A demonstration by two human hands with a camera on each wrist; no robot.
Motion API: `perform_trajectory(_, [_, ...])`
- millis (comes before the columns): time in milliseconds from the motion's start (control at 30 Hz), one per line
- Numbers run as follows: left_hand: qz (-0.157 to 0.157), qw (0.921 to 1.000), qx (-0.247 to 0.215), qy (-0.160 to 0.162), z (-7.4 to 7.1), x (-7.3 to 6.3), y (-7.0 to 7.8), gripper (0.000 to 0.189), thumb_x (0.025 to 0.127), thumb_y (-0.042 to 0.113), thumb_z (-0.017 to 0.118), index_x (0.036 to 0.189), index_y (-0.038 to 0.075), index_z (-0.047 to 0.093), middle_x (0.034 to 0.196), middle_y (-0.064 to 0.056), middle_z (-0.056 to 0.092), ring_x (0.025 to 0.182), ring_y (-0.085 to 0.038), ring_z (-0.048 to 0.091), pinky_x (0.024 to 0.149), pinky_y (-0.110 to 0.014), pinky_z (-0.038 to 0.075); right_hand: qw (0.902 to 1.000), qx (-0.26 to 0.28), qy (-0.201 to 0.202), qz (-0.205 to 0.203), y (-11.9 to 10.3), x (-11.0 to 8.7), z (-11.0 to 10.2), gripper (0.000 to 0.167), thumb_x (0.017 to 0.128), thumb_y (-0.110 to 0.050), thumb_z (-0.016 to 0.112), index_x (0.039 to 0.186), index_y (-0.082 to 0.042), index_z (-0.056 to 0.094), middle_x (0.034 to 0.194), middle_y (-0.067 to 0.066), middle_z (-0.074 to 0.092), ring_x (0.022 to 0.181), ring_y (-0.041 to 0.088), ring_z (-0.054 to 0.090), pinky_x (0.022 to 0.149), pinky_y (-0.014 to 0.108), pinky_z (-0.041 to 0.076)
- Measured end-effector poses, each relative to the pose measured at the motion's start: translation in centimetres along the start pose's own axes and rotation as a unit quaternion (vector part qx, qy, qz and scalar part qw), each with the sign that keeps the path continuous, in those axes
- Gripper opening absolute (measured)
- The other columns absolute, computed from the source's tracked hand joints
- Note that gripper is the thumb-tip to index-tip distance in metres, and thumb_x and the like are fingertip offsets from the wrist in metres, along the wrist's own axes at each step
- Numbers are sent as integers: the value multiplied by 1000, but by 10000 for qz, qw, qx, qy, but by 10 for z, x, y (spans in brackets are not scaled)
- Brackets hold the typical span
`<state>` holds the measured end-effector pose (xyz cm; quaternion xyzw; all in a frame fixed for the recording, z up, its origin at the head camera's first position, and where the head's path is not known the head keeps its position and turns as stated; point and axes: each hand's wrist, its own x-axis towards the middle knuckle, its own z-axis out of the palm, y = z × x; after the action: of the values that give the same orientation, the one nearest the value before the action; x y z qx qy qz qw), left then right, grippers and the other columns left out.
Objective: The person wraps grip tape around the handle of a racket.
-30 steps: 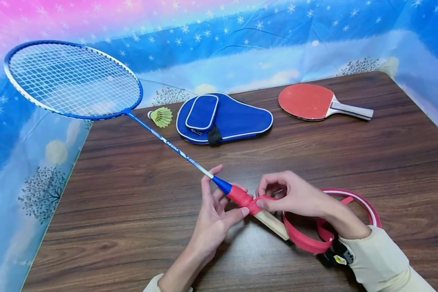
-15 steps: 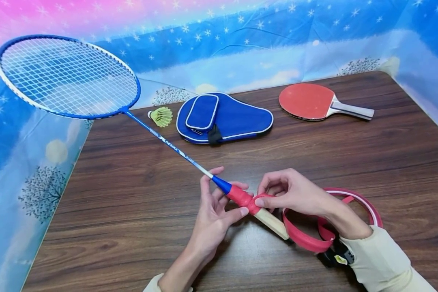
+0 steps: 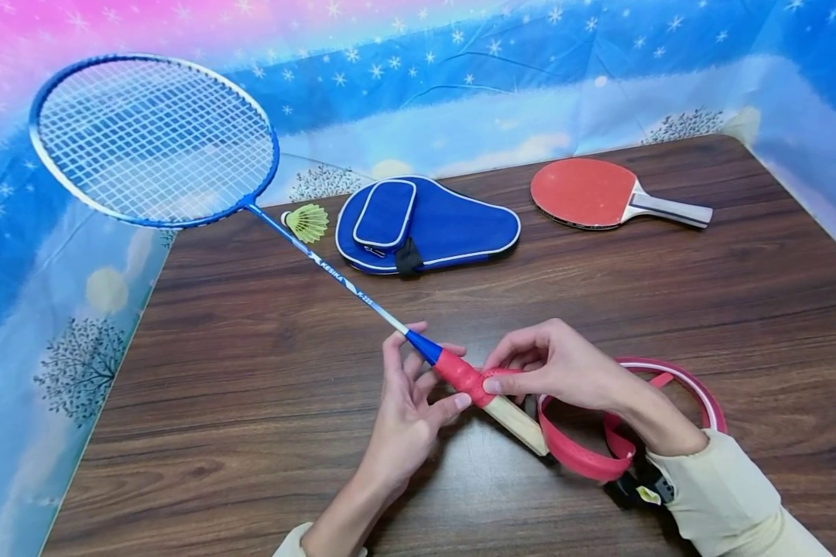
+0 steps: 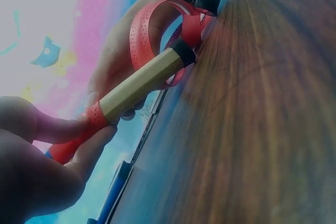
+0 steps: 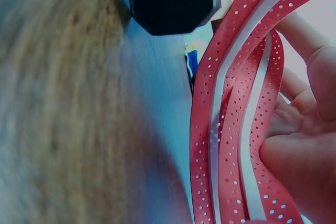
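Observation:
A blue and white badminton racket (image 3: 334, 276) slants across the head view, its strung head raised at upper left. Red perforated grip tape (image 3: 460, 374) wraps the upper handle; below it the bare wooden handle (image 3: 518, 425) shows, ending in a dark butt cap (image 4: 182, 52). My left hand (image 3: 411, 418) holds the wrapped part between thumb and fingers. My right hand (image 3: 557, 367) pinches the tape right at the handle. The loose tape (image 3: 588, 462) hangs in loops under the right wrist, and its white centre strip (image 5: 247, 140) shows in the right wrist view.
Along the back of the wooden table (image 3: 251, 433) lie a yellow shuttlecock (image 3: 308, 223), a blue paddle case (image 3: 460, 220) and a red table tennis paddle (image 3: 585, 193). A printed cloth (image 3: 418, 70) hangs behind. A black wrist device (image 3: 630, 489) sits by the right sleeve.
The racket head has swung up and then to the right as the handle turns slightly. Both hands keep their hold; the right fingers have shifted slightly along the tape.

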<state>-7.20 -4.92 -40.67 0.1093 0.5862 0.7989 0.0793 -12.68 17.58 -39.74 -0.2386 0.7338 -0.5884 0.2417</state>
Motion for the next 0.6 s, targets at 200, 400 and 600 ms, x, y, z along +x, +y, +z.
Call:
perform_trajectory(200, [-175, 9996, -174, -130, 1, 0, 2, 88, 86, -14, 64, 147, 32, 22, 135, -28, 47, 123, -42, 49, 83, -36, 55, 9999, 56, 158, 44, -2, -2, 3, 14, 86, -21, 78, 97, -14, 75, 79, 14, 68, 65, 31, 62, 47, 44, 54])
perform_trajectory(400, [-244, 9996, -150, -38, 3, 0, 2, 88, 84, -11, 70, 145, 32, 24, 131, -28, 50, 116, -40, 55, 85, -44, 55, 9997, -46, 95, -216, -2, -3, 5, 10, 86, -19, 78, 94, -15, 75, 77, 10, 70, 62, 32, 60, 44, 41, 52])
perform_trajectory(600, [-186, 9994, -259, 134, 1, 1, 5, 84, 84, -13, 69, 144, 29, 28, 129, -30, 51, 115, -42, 55, 84, -38, 55, 9995, -145, 85, -286, -3, -3, 4, 10, 88, -20, 76, 97, -18, 76, 79, 9, 70, 66, 28, 60, 44, 39, 52])
